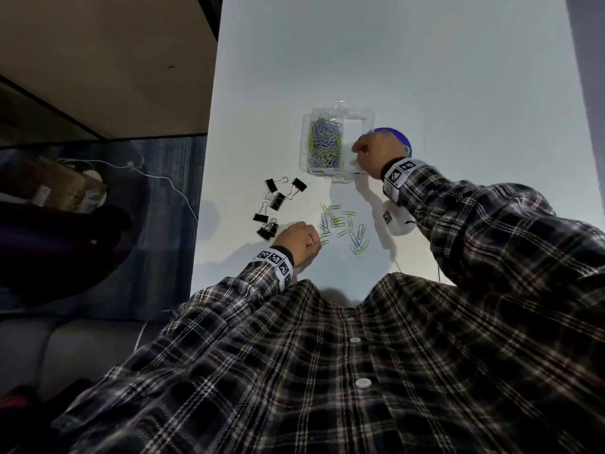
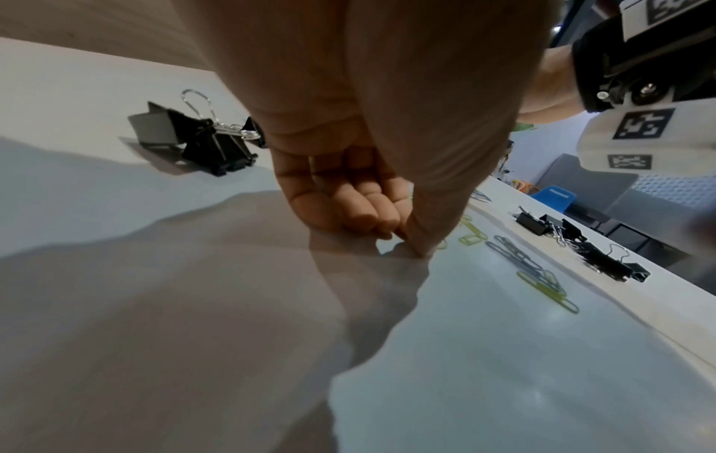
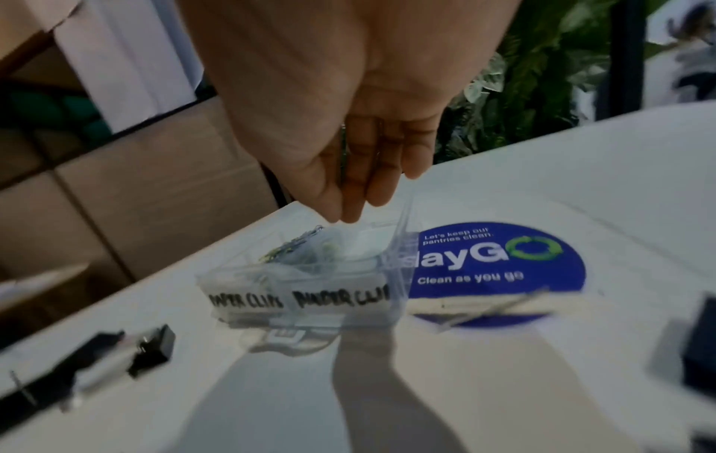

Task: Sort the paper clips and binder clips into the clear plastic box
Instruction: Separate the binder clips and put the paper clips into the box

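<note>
The clear plastic box (image 1: 357,126) stands mid-table; its left half holds blue and green paper clips (image 1: 324,142), its right half is bare. Handwritten labels mark its front wall (image 3: 302,297). My right hand (image 1: 357,148) hovers over the box, fingers (image 3: 360,190) pointing down together, nothing visible between them. Loose paper clips (image 1: 343,227) lie nearer me, and black binder clips (image 1: 278,203) to their left. My left hand (image 2: 403,239) is curled between both piles, its thumb tip on the table beside a green clip (image 2: 472,236); I see nothing in it.
A round blue sticker (image 3: 499,269) lies on the table just right of the box. The table's left edge (image 1: 203,204) runs close to the binder clips, with floor and a white cable below. More binder clips (image 2: 581,245) show in the left wrist view.
</note>
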The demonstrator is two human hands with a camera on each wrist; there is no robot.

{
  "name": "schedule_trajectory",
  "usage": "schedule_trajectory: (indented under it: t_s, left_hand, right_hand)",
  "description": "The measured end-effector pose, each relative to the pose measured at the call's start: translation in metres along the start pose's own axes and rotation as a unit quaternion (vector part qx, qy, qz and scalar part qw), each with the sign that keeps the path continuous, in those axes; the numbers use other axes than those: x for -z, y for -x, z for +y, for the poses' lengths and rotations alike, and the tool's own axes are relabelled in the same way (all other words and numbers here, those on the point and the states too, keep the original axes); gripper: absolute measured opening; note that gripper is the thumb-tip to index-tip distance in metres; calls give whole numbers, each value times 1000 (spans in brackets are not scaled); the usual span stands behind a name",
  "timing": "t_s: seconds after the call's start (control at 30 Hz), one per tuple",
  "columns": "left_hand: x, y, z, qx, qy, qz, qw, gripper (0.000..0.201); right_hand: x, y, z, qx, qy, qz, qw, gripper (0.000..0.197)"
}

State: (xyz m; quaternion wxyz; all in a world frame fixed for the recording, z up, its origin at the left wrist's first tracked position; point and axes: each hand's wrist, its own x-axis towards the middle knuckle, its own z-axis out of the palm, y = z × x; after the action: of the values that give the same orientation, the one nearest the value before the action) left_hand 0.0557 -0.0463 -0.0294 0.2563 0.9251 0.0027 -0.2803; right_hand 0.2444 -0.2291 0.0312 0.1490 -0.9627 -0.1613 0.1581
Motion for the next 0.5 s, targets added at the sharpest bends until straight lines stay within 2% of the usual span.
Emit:
schedule_trajectory:
  t_s: [0.13,0.23,0.5]
  left_hand:
    - [2,0,6,32,3,-3,999,5]
    - [3,1,6,27,17,-2,999,5]
    - [1,1,0,13,71,-7,997,20]
  right_hand:
    - [0,-21,-13,15,60,-58,996,23]
    - [-10,-36,-24,-27,95,-89,991,22]
    - [-18,-49,-26,-24,110,-103,988,30]
